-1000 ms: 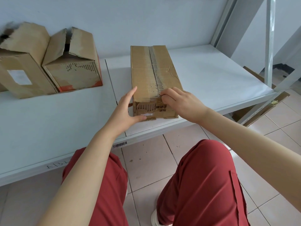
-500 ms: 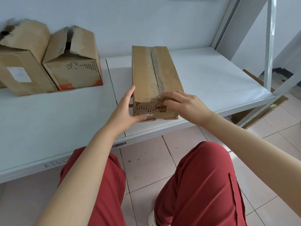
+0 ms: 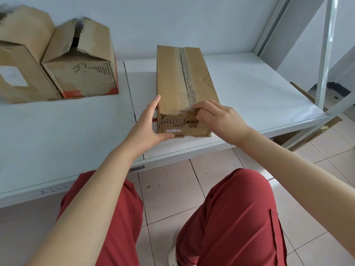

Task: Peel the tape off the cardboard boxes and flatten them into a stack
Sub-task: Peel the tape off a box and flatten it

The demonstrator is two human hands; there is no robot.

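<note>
A long, narrow cardboard box [image 3: 172, 81] lies on the white shelf [image 3: 259, 89], its short end toward me. Clear tape [image 3: 185, 73] runs along its top seam, torn and ragged near the front. My left hand [image 3: 148, 125] braces the box's near left corner, thumb under the front face, fingers up the side. My right hand [image 3: 219, 118] is at the near top edge, its fingertips pinched at the tape's end on the front face. Two other worn boxes, one with an orange base [image 3: 82, 64] and one with a white label [image 3: 17, 60], stand at the far left.
The shelf's front edge [image 3: 172, 156] runs just beyond my knees in red trousers [image 3: 230, 217]. Metal uprights [image 3: 324, 54] rise at the right. Flat cardboard [image 3: 315, 135] lies on the tiled floor under the shelf's right end. A wall closes the back.
My right hand's fingers have curled tighter onto the tape end at the box's front edge. The left hand and the box have stayed put.
</note>
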